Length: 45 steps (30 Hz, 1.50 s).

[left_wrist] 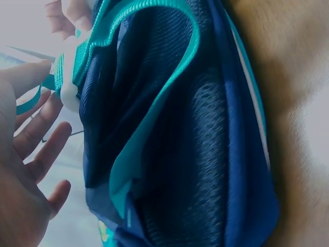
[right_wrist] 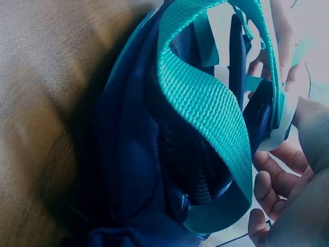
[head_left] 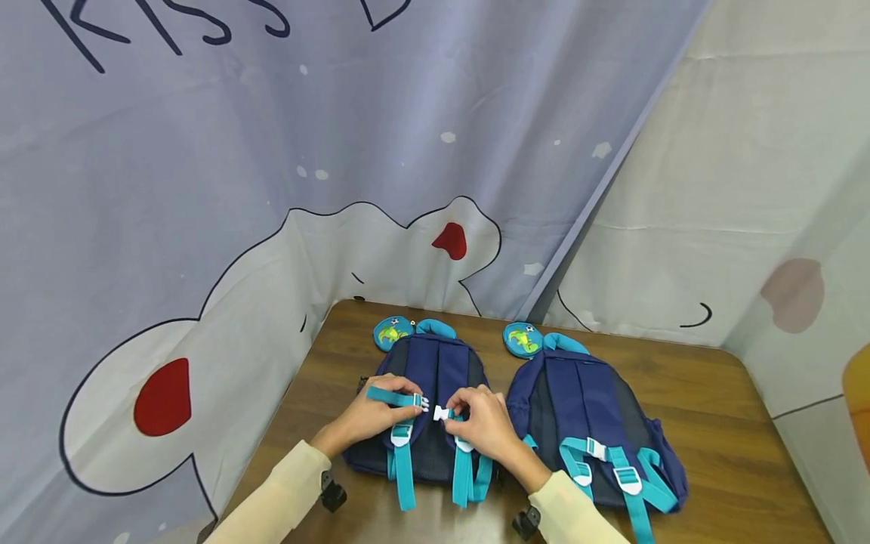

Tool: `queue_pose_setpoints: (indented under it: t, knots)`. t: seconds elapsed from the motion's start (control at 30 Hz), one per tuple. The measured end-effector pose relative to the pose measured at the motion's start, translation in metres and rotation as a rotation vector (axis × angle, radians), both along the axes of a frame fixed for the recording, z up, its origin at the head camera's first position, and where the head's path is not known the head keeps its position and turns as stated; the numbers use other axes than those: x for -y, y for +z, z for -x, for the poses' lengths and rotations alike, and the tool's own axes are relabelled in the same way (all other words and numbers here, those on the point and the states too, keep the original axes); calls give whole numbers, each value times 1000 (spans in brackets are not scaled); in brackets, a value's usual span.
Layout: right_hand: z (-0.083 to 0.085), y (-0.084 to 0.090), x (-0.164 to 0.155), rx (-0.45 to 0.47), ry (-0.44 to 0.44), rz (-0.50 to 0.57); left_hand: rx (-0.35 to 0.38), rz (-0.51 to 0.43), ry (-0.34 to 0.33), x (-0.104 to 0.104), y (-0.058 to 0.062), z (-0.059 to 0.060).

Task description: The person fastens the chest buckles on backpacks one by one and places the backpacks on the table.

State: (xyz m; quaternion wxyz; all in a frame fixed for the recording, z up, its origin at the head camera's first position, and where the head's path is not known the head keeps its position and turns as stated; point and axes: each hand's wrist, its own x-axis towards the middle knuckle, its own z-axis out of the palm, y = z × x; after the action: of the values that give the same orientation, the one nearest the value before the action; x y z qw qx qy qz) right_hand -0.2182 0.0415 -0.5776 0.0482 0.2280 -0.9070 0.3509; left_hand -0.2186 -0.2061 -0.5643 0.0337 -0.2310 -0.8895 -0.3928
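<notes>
Woven teal strap [right_wrist: 205, 108] | both hands pinch white plastic buckle halves [head_left: 442, 412] | mesh-backed navy backpack [head_left: 435, 378]

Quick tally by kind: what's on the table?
Navy backpacks: 2 (left backpack, right backpack)
Round dinosaur pouches: 2 (left pouch, right pouch)
Hands on left backpack's chest strap: 2 (left hand, right hand)
Total: 6

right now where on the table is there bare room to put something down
Bare wood on the table right of the right backpack, and a strip left of the left backpack by the curtain. Crowded mid-table, where both hands work the chest buckle.
</notes>
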Motion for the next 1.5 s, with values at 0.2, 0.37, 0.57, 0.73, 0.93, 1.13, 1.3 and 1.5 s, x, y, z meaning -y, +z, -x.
queue_pose_setpoints:
  t: [0.2,0.37,0.57,0.73,0.93,1.13,1.3,1.5]
  knots:
    - [0,1,-1,-6,11,16,96,-95,14,-1,-8,-5]
    - [0,1,-2,-12,10,27,135,-131,21,-3,-13,-7]
    - [-1,-1,-2,11,23,64,153,-141,30,-5,-18,-7]
    - [-1,-1,-2,9,24,82,143,-138,24,-7,-18,-8]
    - [-1,-1,-2,-4,13,76,145,-148,21,-7,-18,-9]
    - [-1,3,-2,-28,11,96,126,-142,27,-6,-19,-9]
    - [-1,4,-2,-27,15,102,81,-152,5,-4,-23,-7]
    - [-1,2,-2,-27,15,132,-8,-135,-38,-4,-25,-4]
